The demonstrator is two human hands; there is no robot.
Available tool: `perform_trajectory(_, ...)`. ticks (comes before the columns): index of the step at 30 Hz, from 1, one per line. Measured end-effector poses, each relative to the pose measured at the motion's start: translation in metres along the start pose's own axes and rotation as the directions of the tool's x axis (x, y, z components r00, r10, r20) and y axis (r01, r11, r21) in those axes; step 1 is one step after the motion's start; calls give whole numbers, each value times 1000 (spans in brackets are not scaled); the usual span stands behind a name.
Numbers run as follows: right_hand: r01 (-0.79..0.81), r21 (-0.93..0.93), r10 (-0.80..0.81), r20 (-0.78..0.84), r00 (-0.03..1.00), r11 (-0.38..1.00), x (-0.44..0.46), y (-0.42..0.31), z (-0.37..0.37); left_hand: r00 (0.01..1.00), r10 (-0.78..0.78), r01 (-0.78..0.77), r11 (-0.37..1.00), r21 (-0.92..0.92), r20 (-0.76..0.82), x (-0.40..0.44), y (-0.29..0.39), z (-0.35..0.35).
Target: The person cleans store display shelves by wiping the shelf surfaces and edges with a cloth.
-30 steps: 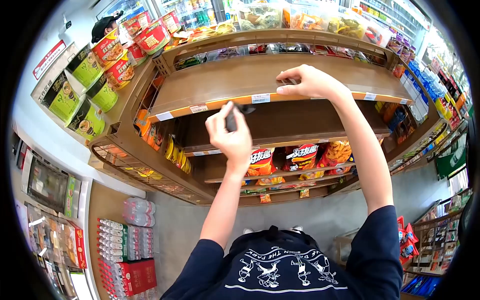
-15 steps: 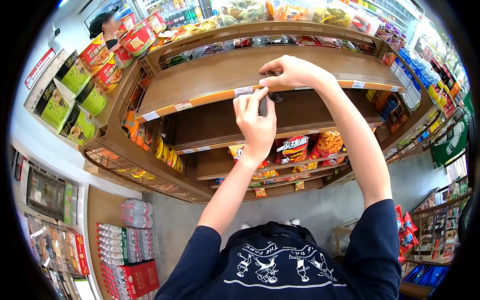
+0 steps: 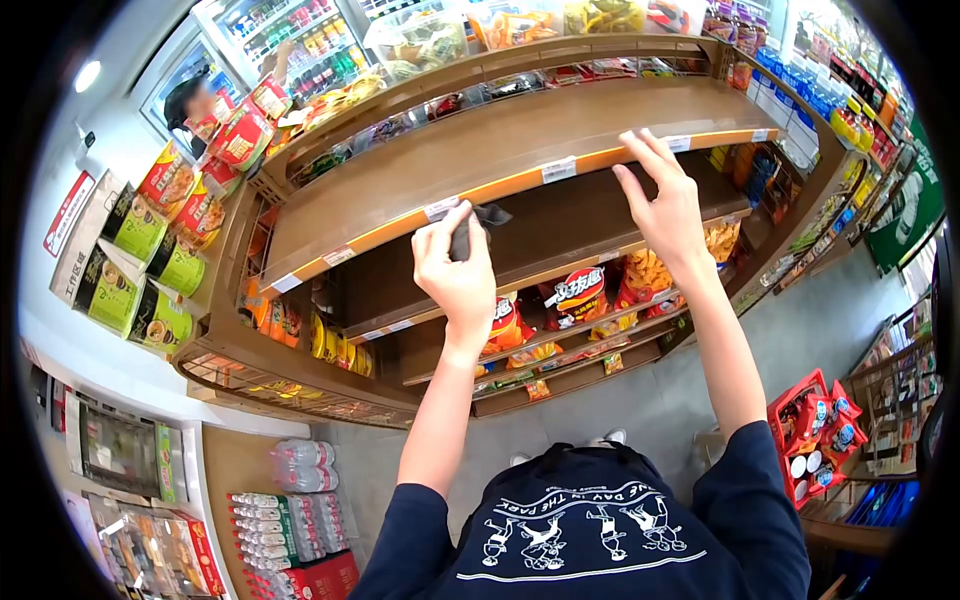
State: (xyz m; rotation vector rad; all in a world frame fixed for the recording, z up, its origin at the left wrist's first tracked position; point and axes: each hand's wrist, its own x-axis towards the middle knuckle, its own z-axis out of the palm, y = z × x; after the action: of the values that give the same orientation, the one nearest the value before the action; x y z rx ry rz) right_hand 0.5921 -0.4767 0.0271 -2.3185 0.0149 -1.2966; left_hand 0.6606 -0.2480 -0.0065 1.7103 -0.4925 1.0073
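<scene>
My left hand (image 3: pixel 456 272) is closed around a dark, crumpled object (image 3: pixel 474 228), perhaps a cloth, at the front edge of the top shelf. My right hand (image 3: pixel 665 200) has its thumb and fingers apart and holds nothing, near the same edge to the right. The brown top shelf (image 3: pixel 520 130) has an orange front strip with white price labels (image 3: pixel 558 169). Below it lies a second brown shelf (image 3: pixel 560 235). Red chip bags (image 3: pixel 578 298) stand on a lower shelf between my forearms.
Instant noodle tubs (image 3: pixel 170 180) are stacked at the left. A person (image 3: pixel 190 105) is beyond them near the fridges. Plastic boxes (image 3: pixel 420 45) line the rack's back. Bottle packs (image 3: pixel 300 465) stand at lower left, and a red basket (image 3: pixel 815 440) with packets is at lower right.
My left hand has moved left, away from my right hand, still gripping the dark object. My right hand has opened and shifted right. The view has turned, and the red basket shows more fully.
</scene>
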Motion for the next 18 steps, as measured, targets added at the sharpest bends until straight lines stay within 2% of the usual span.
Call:
perform_trajectory(2,36,-78,-35,22,999,996,-11,21,6,998,-58,57,998,-36,-23,4,10,0)
perform_trajectory(3,70,-100,-65,53,996,992,-14,26,7,998,-8,6,1000,-27,-70,4,9,5)
perform_trajectory(6,110,-102,-107,35,994,989,-19,32,9,998,-39,39,999,-2,-41,5,16,10)
perform_trajectory(10,102,-126,-101,14,995,987,-18,26,11,996,67,-68,997,26,52,-2,39,44)
perform_trajectory(12,98,-114,-96,26,995,989,-18,25,11,993,42,-36,998,-50,111,-11,46,70)
perform_trajectory(14,85,-114,-83,27,996,990,-18,27,8,995,10,-3,998,-65,102,-11,51,73)
perform_trajectory(18,89,-96,-84,54,995,991,-19,27,7,1000,-13,14,999,42,-22,-15,40,54)
